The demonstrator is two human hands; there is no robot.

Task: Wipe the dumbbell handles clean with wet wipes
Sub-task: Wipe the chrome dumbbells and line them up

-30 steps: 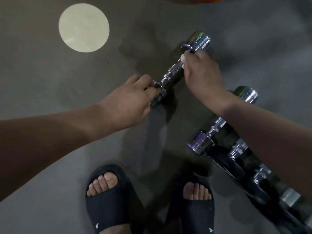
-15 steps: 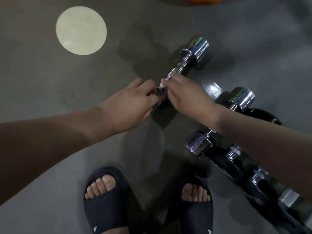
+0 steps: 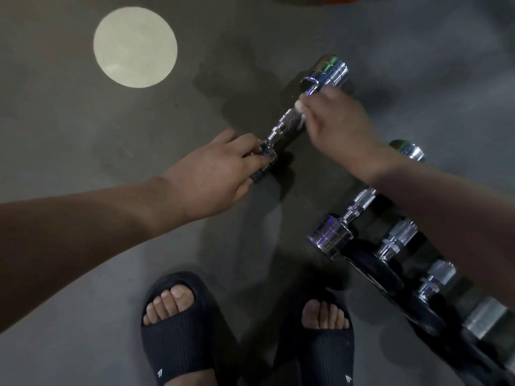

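The right hand pinched the wet wipe round the dumbbell handle; the left hand gripped its 7 o'clock head on the floor. In 0.5 s the wipe had slid from there to the 1 o'clock end, seemingly 1 full stroke.

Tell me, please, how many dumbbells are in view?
5: the held dumbbell, plus four in a row rightwards: second, third, fourth, fifth. The right forearm may hide more.
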